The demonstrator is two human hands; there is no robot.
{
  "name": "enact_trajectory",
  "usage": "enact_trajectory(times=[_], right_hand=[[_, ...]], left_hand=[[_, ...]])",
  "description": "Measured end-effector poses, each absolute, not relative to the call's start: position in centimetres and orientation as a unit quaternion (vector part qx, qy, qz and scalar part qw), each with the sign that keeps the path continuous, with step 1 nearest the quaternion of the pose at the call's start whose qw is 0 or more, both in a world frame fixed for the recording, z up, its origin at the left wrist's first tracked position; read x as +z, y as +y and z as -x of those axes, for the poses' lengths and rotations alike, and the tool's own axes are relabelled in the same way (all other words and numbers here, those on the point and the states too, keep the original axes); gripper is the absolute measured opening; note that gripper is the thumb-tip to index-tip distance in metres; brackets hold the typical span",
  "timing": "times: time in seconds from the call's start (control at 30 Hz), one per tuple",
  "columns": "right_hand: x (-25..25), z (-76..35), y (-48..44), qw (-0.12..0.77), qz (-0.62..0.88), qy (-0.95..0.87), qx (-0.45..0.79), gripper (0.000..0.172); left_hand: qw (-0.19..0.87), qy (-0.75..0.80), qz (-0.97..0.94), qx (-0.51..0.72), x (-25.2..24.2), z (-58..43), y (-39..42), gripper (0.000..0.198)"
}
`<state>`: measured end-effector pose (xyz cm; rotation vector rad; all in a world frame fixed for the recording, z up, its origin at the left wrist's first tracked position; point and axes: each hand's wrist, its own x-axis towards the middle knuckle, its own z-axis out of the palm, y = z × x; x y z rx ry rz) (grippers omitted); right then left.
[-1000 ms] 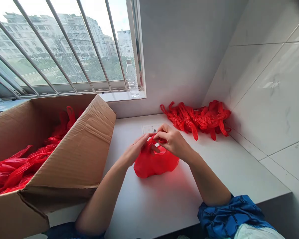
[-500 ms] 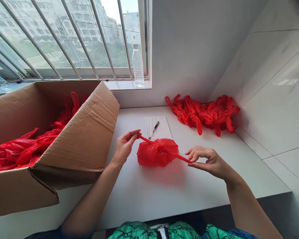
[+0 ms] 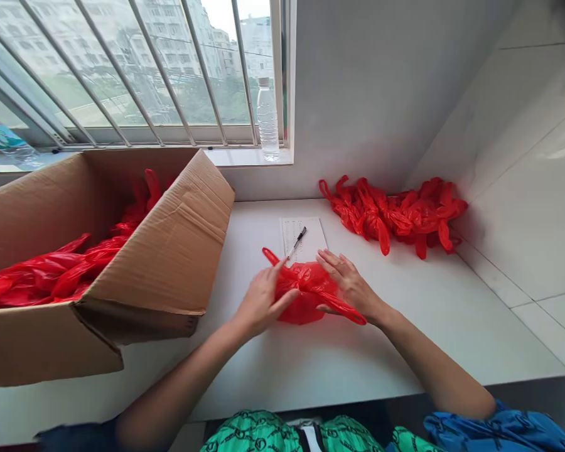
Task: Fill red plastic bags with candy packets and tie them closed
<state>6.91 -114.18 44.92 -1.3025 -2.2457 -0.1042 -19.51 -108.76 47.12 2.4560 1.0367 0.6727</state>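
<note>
A knotted red plastic bag (image 3: 306,304) lies on the white table, its two handle loops sticking out to the upper left and lower right. My left hand (image 3: 262,300) rests against the bag's left side with thumb and fingers apart. Over the right side of the bag is my right hand (image 3: 351,285), fingers spread, the thumb partly hidden under a loop. Neither hand grips a handle. Behind the bag, a black and white pen (image 3: 296,242) lies on a printed white sheet (image 3: 314,238).
On the left stands an open cardboard box (image 3: 169,251) holding red bags (image 3: 51,276). More knotted red bags (image 3: 390,213) are piled by the wall at the back right. A clear bottle (image 3: 268,122) stands on the windowsill, with another bottle (image 3: 9,141) lying farther left.
Both hands have let go of the bag's handles and moved inward onto its sides. The handles are no longer pulled taut. The whole view has shifted slightly.
</note>
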Motion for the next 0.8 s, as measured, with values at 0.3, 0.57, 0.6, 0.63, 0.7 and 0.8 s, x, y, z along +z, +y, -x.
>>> enact_trajectory(times=[0.3, 0.57, 0.6, 0.63, 0.7, 0.8], right_hand=[[39.2, -4.4, -112.8, 0.258, 0.431, -0.860, -0.092, 0.089], [36.5, -4.4, -113.3, 0.260, 0.452, -0.847, -0.106, 0.087], [36.3, -4.3, -113.2, 0.260, 0.453, -0.846, -0.108, 0.087], [36.2, -4.2, -113.1, 0.259, 0.455, -0.845, -0.111, 0.087], [35.8, -4.2, -113.0, 0.251, 0.454, -0.846, -0.119, 0.087], [35.4, -4.2, -112.9, 0.239, 0.454, -0.848, -0.131, 0.088]], left_hand=[[0.023, 0.330, -0.926, 0.181, 42.8, 17.7, -110.6, 0.076], [0.004, 0.305, -0.932, 0.196, 41.7, 17.8, -110.6, 0.071], [0.005, 0.302, -0.932, 0.198, 41.5, 17.8, -110.5, 0.071], [0.006, 0.301, -0.933, 0.199, 41.3, 17.9, -110.4, 0.070], [0.012, 0.302, -0.932, 0.198, 40.9, 17.9, -110.2, 0.069], [0.019, 0.307, -0.931, 0.199, 40.3, 17.9, -110.2, 0.066]])
